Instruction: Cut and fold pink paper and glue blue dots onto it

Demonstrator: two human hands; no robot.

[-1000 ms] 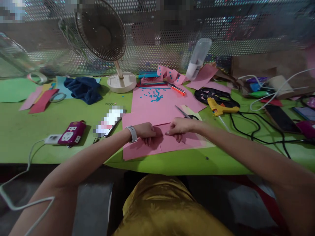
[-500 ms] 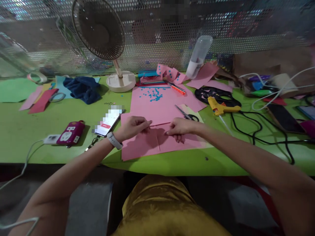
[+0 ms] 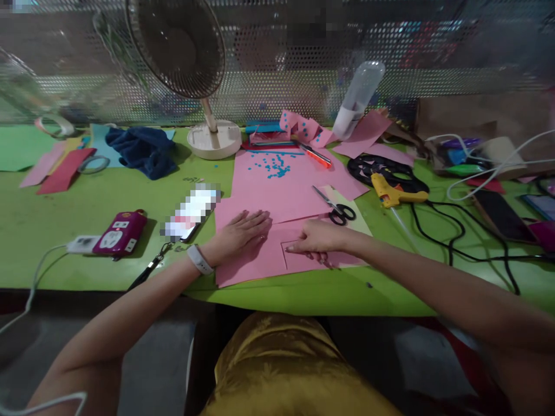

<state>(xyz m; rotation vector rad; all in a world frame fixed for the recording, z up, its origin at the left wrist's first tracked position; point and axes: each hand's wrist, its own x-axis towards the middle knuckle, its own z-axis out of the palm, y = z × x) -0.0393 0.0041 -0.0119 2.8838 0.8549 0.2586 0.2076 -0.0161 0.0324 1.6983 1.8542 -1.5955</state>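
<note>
My left hand lies flat on a sheet of pink paper, fingers stretched out to the right. My right hand is closed, its fingers curled under. The thumb and forefinger meet at a smaller piece of pink paper on top of the sheet, and a dark edge line shows at its left corner. The palm hides most of that piece. Scissors with black handles lie just beyond my right hand. Farther back is another pink sheet strewn with small blue paper bits.
A phone and a purple power bank lie left. Behind stand a fan and a clear bottle. An orange cutter lies near the blue bits. On the right are a yellow glue gun and black cable.
My left hand has gone from curled fingers to lying flat on the paper. My right hand has shifted slightly down, and a dark line now shows along the smaller piece's edge.
</note>
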